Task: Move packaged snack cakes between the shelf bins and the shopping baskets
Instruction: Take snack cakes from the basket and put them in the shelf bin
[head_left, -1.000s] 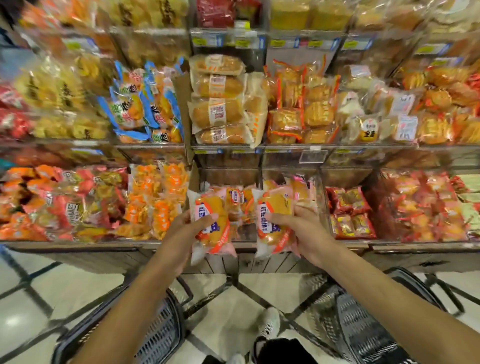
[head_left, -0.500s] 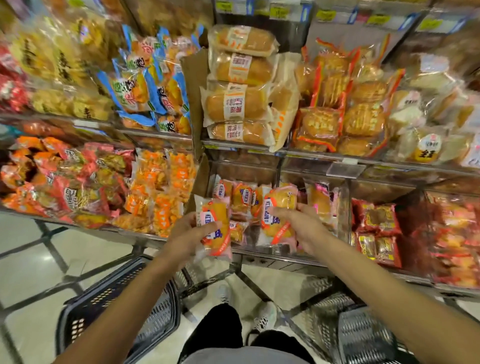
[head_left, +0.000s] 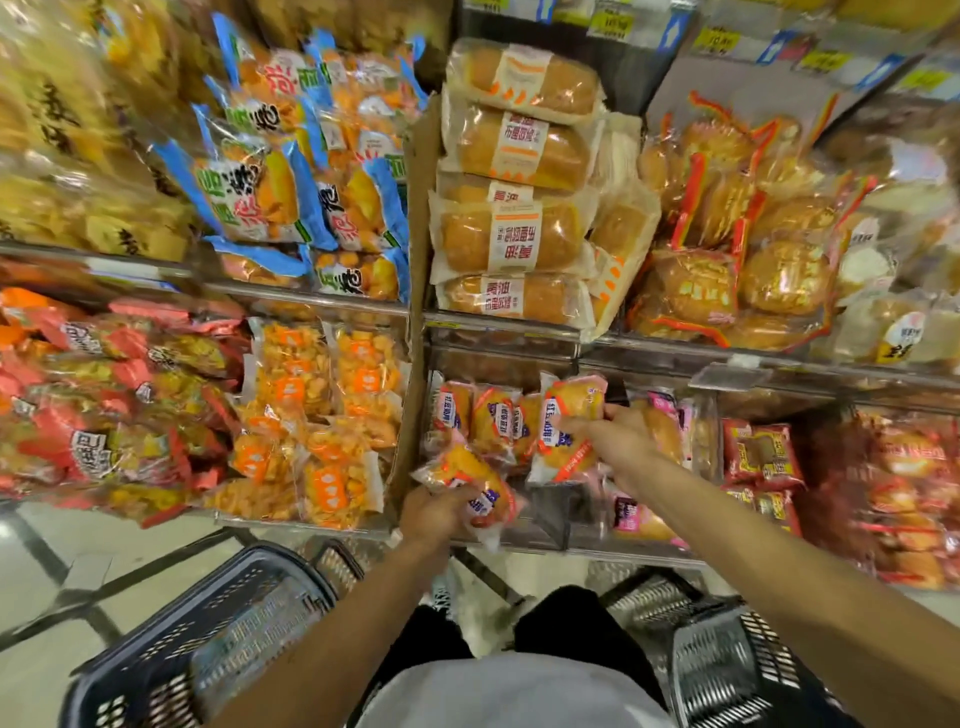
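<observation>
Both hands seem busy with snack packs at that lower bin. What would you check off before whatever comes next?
1. Left hand has a firm hold on its snack cake: ok, fingers curl round it.
2. Right hand holds its snack cake: ok.
3. Shelf bin has room for both: ok, open space at the front.
4. Left basket within reach below: ok.
5. Right basket contents: cannot tell, mostly hidden.
6. Wrappers intact: cannot tell, picture is blurred.

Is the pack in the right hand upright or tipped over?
Upright. The right hand holds its pack on end at the bin, the printed label running top to bottom. The left hand's pack lies tilted.
</observation>
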